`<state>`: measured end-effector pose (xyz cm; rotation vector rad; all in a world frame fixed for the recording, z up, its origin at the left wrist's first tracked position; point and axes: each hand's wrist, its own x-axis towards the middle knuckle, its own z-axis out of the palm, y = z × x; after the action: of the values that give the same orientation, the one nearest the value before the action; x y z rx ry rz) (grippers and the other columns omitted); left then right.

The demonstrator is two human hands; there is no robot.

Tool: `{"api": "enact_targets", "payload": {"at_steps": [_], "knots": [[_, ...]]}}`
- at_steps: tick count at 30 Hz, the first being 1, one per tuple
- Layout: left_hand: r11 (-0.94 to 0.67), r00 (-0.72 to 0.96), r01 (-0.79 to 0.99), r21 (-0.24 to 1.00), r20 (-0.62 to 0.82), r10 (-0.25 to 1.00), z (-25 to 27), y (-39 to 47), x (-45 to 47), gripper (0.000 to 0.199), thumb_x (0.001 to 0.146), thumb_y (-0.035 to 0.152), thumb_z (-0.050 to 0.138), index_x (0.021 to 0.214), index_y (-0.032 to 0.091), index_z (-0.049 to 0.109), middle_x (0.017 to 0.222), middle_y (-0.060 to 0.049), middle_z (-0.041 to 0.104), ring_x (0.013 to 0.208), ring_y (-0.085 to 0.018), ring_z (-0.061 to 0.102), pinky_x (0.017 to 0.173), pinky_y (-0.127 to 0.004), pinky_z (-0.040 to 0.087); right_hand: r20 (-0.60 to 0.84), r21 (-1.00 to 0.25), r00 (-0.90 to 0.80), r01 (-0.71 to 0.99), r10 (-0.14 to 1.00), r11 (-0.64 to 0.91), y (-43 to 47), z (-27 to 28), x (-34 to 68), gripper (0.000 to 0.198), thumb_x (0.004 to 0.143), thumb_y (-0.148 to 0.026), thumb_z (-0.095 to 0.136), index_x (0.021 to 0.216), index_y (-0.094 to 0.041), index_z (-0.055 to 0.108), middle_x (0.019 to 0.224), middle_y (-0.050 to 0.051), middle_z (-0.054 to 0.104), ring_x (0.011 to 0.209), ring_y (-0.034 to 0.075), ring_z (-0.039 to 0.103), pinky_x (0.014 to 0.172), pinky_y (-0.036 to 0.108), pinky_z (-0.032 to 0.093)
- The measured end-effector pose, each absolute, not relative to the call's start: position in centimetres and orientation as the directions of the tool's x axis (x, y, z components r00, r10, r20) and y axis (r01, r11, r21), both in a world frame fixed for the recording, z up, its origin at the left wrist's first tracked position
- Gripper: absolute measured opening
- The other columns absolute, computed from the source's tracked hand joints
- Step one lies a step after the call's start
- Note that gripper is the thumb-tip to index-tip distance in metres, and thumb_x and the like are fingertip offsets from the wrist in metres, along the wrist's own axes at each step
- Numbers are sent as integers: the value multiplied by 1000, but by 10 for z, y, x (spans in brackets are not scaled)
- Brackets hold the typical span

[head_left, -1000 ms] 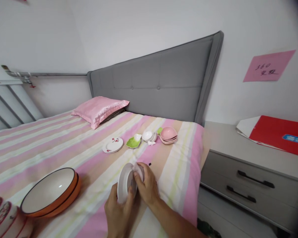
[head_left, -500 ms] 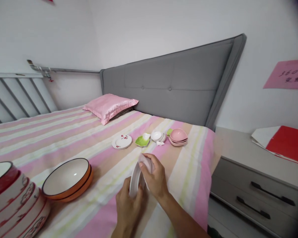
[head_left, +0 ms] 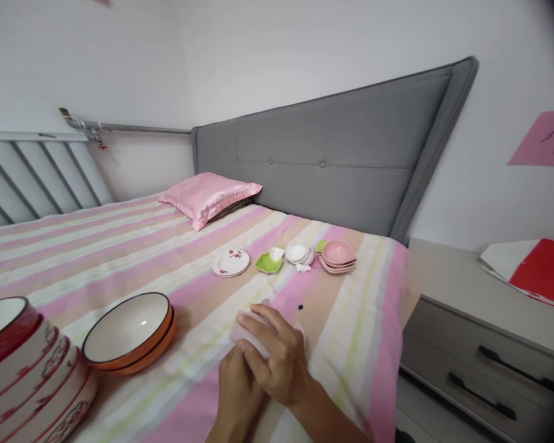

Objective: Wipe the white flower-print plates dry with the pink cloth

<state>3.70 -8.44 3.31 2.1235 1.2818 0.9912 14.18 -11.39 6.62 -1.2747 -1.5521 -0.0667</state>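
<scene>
Close together over the striped bedspread (head_left: 198, 344), both my hands are working at one pale bundle. My right hand (head_left: 277, 354) lies across the top, fingers curled on a thin white cloth (head_left: 237, 329). My left hand (head_left: 237, 387) is closed below it around a white dish, which the cloth and my fingers now almost wholly hide. Beyond them stand small white plates with red flowers (head_left: 231, 263), a green leaf-shaped dish (head_left: 269, 263), small white bowls (head_left: 297, 253) and stacked pink dishes (head_left: 338, 253). A tiny black piece (head_left: 300, 307) lies just past my right hand.
At the left stand a tall stack of red-and-white bowls (head_left: 37, 381) and orange bowls with white insides (head_left: 129, 332). A pink pillow (head_left: 210, 197) rests near the grey headboard (head_left: 332, 141). To the right is a grey nightstand (head_left: 452, 271) with a red folder (head_left: 545, 271).
My right hand has come down over the dish with the cloth, covering it. The dish stood on edge, its rim showing, before. A tiny black piece now shows on the bedspread. The view shifted slightly.
</scene>
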Motion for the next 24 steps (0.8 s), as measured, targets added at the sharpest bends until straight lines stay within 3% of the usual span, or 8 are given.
{"api": "enact_targets", "payload": {"at_steps": [2, 6, 10, 14, 20, 24], "knots": [[-454, 331, 546, 704, 317, 889, 37, -85, 37, 7, 72, 31, 52, 72, 24, 50, 65, -7, 67, 58, -24, 63, 53, -31, 44, 709, -579, 206, 717, 675, 390, -112, 66, 144, 34, 85, -31, 52, 118, -26, 60, 121, 6, 59, 106, 20, 59, 89, 31, 52], [-456, 387, 487, 745, 284, 877, 49, -89, 41, 26, 78, 31, 49, 101, 23, 56, 85, -6, 72, 74, -24, 67, 63, -31, 49, 616, -713, 373, 638, 694, 290, -103, 61, 158, 32, 89, -30, 46, 116, -23, 61, 118, 8, 60, 108, 20, 57, 93, 35, 48], [-522, 438, 426, 739, 337, 834, 56, -92, 45, 28, 80, 30, 49, 105, 22, 59, 98, -7, 71, 84, -22, 67, 72, -29, 50, 569, -767, 401, 573, 718, 288, -100, 60, 170, 31, 92, -28, 40, 115, -22, 60, 114, 7, 63, 108, 18, 57, 95, 34, 47], [-513, 428, 417, 750, 336, 839, 48, -88, 42, 24, 80, 30, 50, 100, 21, 58, 88, -5, 71, 73, -20, 66, 66, -28, 50, 626, -691, 315, 648, 713, 320, -106, 60, 165, 33, 91, -27, 43, 121, -24, 57, 121, 6, 59, 113, 18, 55, 97, 33, 46], [-445, 282, 507, 739, 345, 895, 26, -74, 34, 7, 68, 25, 55, 65, 20, 51, 58, -3, 64, 51, -18, 57, 47, -26, 43, 701, -516, 52, 726, 712, 454, -113, 58, 150, 40, 88, -31, 49, 127, -26, 54, 133, 7, 50, 120, 20, 50, 97, 32, 46], [-463, 351, 540, 703, 311, 883, 30, -74, 32, 8, 68, 25, 56, 65, 20, 51, 61, -4, 64, 53, -18, 56, 49, -26, 42, 657, -550, 50, 714, 752, 433, -113, 60, 155, 41, 87, -33, 50, 127, -26, 53, 136, 7, 47, 120, 21, 50, 98, 33, 46]]}}
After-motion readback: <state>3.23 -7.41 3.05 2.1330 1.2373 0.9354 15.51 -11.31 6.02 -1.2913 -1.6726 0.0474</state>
